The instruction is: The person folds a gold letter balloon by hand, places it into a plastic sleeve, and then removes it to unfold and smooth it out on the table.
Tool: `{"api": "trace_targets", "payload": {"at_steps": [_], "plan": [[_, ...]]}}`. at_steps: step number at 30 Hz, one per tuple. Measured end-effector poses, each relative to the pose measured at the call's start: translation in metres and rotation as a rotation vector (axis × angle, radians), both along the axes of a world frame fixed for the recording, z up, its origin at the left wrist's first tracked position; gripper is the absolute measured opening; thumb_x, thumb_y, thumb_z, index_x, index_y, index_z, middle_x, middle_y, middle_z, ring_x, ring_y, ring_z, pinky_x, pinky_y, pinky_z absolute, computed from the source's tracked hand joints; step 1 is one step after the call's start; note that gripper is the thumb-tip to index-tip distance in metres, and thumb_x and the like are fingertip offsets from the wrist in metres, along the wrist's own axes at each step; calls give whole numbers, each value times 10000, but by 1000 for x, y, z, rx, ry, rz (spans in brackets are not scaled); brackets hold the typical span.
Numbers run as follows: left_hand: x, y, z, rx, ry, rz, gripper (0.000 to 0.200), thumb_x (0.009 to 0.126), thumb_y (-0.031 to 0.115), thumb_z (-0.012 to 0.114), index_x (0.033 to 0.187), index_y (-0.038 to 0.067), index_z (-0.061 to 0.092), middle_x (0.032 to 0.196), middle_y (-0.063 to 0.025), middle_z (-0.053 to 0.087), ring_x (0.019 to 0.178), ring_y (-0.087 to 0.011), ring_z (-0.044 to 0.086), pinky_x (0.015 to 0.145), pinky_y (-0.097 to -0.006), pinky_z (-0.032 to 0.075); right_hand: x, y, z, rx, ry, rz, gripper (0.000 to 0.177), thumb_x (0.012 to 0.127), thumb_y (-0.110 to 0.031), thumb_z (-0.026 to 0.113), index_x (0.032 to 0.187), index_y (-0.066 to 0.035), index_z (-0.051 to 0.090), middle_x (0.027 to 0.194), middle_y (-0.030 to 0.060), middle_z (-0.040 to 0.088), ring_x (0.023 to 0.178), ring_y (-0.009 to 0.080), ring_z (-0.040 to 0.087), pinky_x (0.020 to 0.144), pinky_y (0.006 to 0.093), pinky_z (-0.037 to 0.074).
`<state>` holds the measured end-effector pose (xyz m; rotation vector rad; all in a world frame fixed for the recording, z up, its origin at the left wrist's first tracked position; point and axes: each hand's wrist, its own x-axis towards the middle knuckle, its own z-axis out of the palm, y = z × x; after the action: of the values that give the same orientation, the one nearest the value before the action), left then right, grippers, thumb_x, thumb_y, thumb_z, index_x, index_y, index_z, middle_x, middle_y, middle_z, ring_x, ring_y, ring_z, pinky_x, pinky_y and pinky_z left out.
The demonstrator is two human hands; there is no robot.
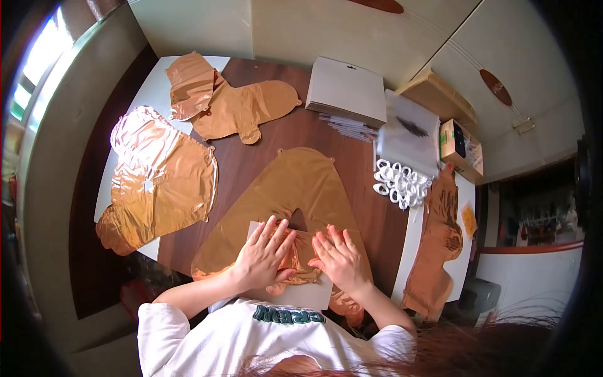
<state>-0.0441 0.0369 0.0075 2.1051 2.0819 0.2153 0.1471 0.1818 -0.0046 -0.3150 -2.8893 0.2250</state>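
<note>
A flat gold foil balloon [295, 182], shaped like a letter A, lies on the brown table [352, 163] in front of me. Its near end is folded over a white card [308, 294] at the table's front edge. My left hand [264, 252] presses flat on the folded foil, fingers spread. Beside it, my right hand [340, 254] also lies flat on the fold, fingers apart. Neither hand grips anything.
More gold foil balloons lie at the far left [226, 103], the left [157, 182] and the right edge [440, 245]. A white box [348, 88], a clear bag [408, 135], a pile of white rings [402, 182] and a small carton [460, 147] sit at the back right.
</note>
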Motion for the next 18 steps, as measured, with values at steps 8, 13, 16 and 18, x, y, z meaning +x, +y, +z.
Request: {"api": "trace_targets", "payload": {"at_steps": [8,13,16,18], "plan": [[0,-3,-1,19,-21,11,862,844,613,465,1383,-51,351,1452,-284,289,1379,-427,222,1131,-497,164,6,-2,5,-17,-102,-16,894,657,-612,673,1363,-104,469,1414,62,450,1341,389,335,1056,551,313],[-12,-18,6,-11,14,77,976,819,676,463,1421,-65,260,1486,-242,258,1410,-339,203,1139,-504,109,8,-2,3,4,-106,-24,937,648,-650,662,1382,-110,445,1433,64,429,1344,406,319,1066,549,297],[-22,-30,3,-15,33,102,981,816,699,434,1425,-52,269,1496,-205,265,1413,-304,212,1134,-528,104,9,-3,2,-8,-112,-27,924,663,-652,652,1384,-113,443,1433,61,430,1342,408,321,1081,533,281],[-30,-37,-1,13,29,109,907,853,681,385,1428,-15,295,1488,-162,307,1410,-293,226,1124,-562,95,9,-3,1,1,-106,-30,914,669,-649,647,1382,-114,448,1419,55,449,1332,407,338,1094,517,267]]}}
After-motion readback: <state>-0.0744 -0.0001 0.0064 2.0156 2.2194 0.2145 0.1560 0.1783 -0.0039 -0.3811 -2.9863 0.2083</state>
